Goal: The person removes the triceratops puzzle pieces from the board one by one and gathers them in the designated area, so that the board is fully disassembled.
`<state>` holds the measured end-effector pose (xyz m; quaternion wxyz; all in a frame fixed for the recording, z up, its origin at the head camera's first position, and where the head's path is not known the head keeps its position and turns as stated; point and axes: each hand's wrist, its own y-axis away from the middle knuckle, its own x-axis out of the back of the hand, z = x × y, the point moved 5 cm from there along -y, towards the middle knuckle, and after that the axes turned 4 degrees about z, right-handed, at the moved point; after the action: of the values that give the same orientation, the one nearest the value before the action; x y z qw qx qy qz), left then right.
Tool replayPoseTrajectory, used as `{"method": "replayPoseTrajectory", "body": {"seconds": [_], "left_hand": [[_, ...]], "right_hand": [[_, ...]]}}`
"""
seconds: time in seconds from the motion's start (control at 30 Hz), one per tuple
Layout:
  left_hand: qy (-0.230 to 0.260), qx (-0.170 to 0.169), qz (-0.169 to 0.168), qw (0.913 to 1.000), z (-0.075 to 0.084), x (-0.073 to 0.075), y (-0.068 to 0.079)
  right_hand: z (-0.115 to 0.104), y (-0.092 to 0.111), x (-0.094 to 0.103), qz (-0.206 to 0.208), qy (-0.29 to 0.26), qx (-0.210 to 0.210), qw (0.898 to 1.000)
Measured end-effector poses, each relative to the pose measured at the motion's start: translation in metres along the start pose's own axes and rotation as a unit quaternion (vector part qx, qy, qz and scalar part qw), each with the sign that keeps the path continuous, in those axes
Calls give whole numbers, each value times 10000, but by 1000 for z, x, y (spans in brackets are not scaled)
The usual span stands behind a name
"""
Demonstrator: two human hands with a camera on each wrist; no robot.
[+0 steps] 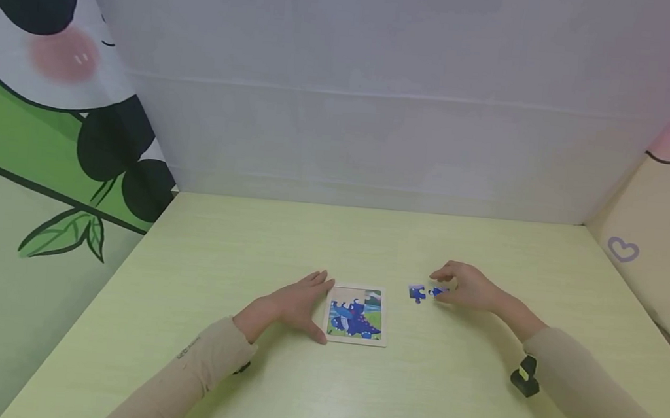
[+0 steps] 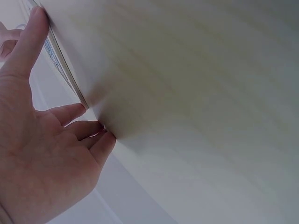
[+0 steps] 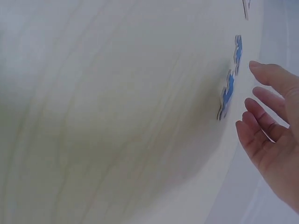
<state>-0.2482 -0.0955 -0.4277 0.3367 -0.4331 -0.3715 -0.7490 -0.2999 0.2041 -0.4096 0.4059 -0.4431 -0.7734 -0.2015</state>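
Note:
A square jigsaw puzzle in a pale wooden frame (image 1: pixel 355 342) lies flat on the table, its picture a blue dinosaur. Bare board shows at the picture's upper left. My left hand (image 1: pixel 298 301) spans the frame's left side, thumb by the near corner and fingers by the far one; the left wrist view shows the fingertips right at the frame's edge. To the right of the frame lie two blue puzzle pieces, one piece (image 1: pixel 417 293) nearer it and another (image 1: pixel 437 291) partly behind my right fingers. My right hand (image 1: pixel 472 289) hovers there, fingers loosely bent and apart with nothing between them.
The pale wooden table (image 1: pixel 320 398) reaches back to a grey-white wall panel (image 1: pixel 352 145). A panel with a cartoon panda (image 1: pixel 110 139) borders it on the left, and a cream panel with a heart (image 1: pixel 623 250) on the right.

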Motion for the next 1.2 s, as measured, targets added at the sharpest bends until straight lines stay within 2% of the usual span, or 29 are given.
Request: {"method": "replayPoseTrajectory", "body": {"seconds": [0.47,0.6,0.8,1.03,1.2], "left_hand": [[31,108,13,9999,0,1,0],[38,103,22,9999,1,1,1],[20,106,25,9999,1,1,0],[44,129,-10,9999,0,0,-1],[71,135,-33,9999,1,0,-1]], "right_hand": [[-52,-28,-39,-288,86,375,9988],[-64,-34,-49,-376,44,306,9988],[-69,-41,-59,-434,-21,186,9989],[-69,-45,-65,-376,161,282,9988],[-69,-47,-66,-352,279,117,9989]]}}
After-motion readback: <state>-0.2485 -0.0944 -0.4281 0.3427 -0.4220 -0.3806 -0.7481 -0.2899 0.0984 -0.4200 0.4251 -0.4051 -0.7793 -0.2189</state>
